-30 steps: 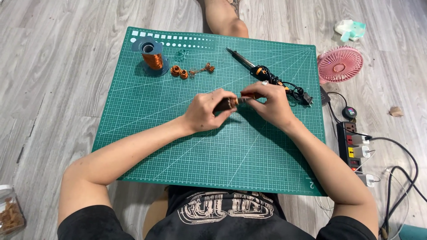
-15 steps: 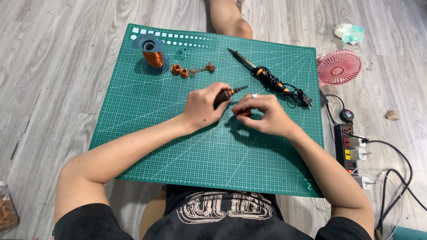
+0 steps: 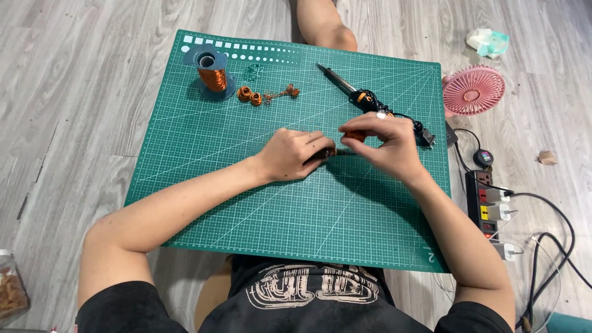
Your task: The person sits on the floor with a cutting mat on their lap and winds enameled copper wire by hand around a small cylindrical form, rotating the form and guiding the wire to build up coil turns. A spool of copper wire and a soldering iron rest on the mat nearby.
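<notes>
- left hand (image 3: 295, 154) closed round a small dark rod with copper winding (image 3: 328, 151), mid cutting mat (image 3: 203, 185)
- right hand (image 3: 385, 145) pinches copper at the rod's tip — a moment ago it sat slightly apart
- soldering iron (image 3: 354, 94) unmoved

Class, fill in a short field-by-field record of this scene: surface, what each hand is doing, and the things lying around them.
surface: green cutting mat on a grey wood floor
left hand: closed around a small dark rod with copper wire
right hand: pinching the rod's other end
behind the hands: soldering iron, copper wire spool, small copper coils
off the mat, right: pink fan, power strip
</notes>
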